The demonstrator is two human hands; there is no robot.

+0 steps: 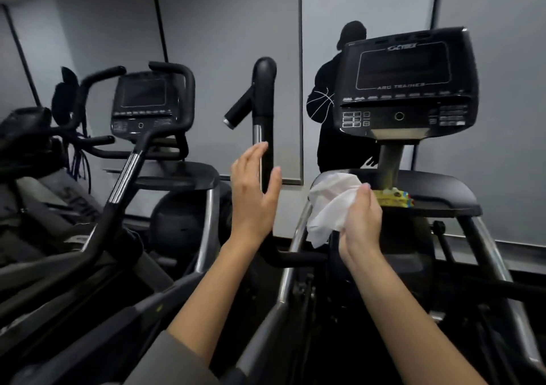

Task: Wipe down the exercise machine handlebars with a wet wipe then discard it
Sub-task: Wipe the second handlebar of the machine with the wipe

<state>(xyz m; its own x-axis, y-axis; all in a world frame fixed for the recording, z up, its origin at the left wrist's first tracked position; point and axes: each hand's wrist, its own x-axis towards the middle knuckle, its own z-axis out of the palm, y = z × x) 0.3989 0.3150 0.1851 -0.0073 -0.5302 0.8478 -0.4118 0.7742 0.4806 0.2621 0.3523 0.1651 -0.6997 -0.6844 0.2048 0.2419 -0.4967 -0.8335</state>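
Observation:
A black upright handlebar point(263, 95) with a short side grip rises at the centre of the exercise machine. My left hand point(252, 195) is open, fingers straight, around the bar's lower part without clearly gripping it. To the right, my right hand point(362, 222) holds a crumpled white wet wipe point(331, 207), which hangs over the curved silver rail just below the machine's tray.
The machine's console point(407, 80) stands on a post at the upper right, above a black tray point(437, 192) with a yellow packet point(393, 200) on it. A second machine with its own console point(141, 104) and handlebars stands to the left. A dark-clothed person is reflected behind the console.

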